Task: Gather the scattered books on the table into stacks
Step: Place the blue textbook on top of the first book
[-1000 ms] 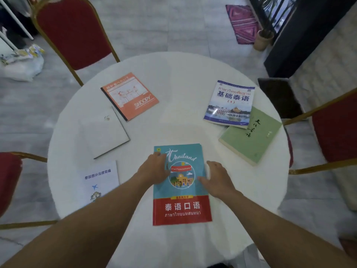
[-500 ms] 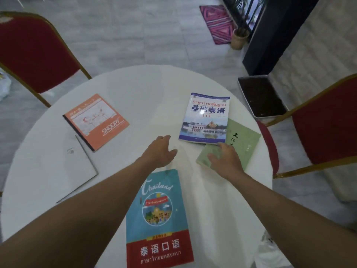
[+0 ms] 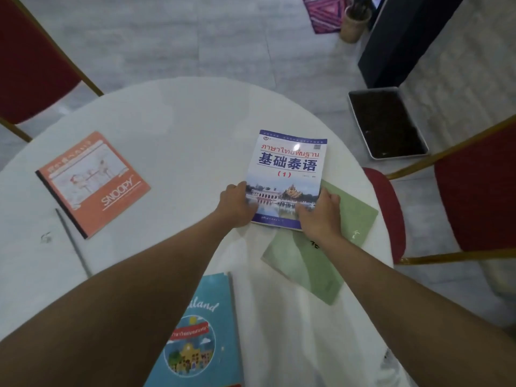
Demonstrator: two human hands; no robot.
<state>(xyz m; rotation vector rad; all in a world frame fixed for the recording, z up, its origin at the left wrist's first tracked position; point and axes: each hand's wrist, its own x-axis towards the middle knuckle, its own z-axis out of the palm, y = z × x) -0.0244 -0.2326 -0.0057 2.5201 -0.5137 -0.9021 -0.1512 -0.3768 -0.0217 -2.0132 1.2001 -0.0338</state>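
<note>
While the orange Snoopy notebook (image 3: 92, 183) lies far left and the teal Thailand book (image 3: 199, 335) sits near | green book (image 3: 321, 258) underneath — both arms outstretched | left hand (image 3: 236, 206) and right hand (image 3: 319, 216) grip the blue-white textbook (image 3: 289, 174) by its near corners, right of table (image 3: 181, 121) centre.

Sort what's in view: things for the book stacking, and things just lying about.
For the job: blue-and-white book held by left hand and right hand; green book; Snoopy notebook; Thailand book; white book.
Lying about: red chairs, floor tray, rug.
</note>
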